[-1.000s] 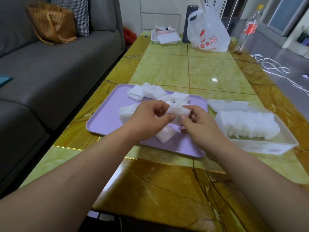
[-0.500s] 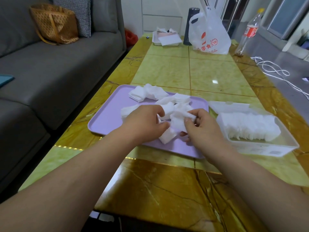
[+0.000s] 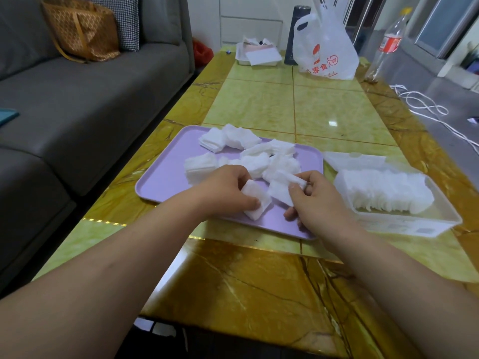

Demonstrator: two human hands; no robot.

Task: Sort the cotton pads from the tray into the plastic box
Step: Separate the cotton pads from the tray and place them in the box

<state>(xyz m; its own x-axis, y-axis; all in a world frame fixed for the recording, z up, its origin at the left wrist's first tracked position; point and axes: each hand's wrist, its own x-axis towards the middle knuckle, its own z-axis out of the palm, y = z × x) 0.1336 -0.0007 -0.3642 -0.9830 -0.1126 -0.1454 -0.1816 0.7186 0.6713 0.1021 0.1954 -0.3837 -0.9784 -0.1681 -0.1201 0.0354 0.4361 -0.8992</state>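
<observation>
1. Head view, grip: a small stack of pads is gripped by the left hand between thumb and fingers, low over the near part of the tray. A second bunch is pinched by the right hand.
2. Head view, step: the two lots are judged to be in the course of being squared into one. Edges are best aligned before anything is carried. The pads are then best set on edge against the row standing in the box, just right of the tray.
3. Head view, remainder: loose heaps are spread over the tray's far half.
4. Head view, surroundings: a lid lies just behind the box. A bag and a bottle stand at the far end of the table, and a cable lies beyond its right edge. Nothing is seen between hands and box.
</observation>
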